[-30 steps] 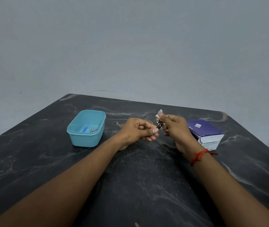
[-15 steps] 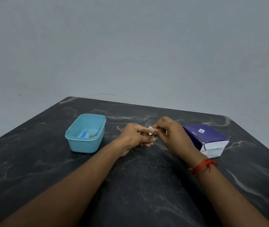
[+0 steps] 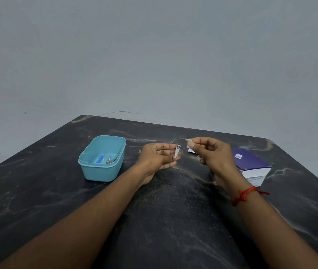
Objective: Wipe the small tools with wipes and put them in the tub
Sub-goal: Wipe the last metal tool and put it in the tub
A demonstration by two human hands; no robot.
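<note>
My left hand (image 3: pixel 159 157) holds a small silver nail clipper (image 3: pixel 177 151) upright between its fingertips, above the middle of the dark table. A short gap to the right, my right hand (image 3: pixel 211 152) pinches a small whitish wipe (image 3: pixel 189 141) between thumb and forefinger. A white scrap (image 3: pixel 191 150) shows just below that hand's fingers. The light blue tub (image 3: pixel 98 171) stands to the left of my left hand. Inside it lie a blue-handled tool (image 3: pixel 100 158) and a small metal tool (image 3: pixel 109 159).
A purple and white box (image 3: pixel 251 165) lies on the table right behind my right wrist. The dark marble table (image 3: pixel 38 191) ends at a grey wall at the back. A red thread is tied around my right wrist.
My hands were together, rubbing the wipe on the clipper. Now they have come apart: the left keeps the clipper, the right has drawn away rightward with the wipe.
</note>
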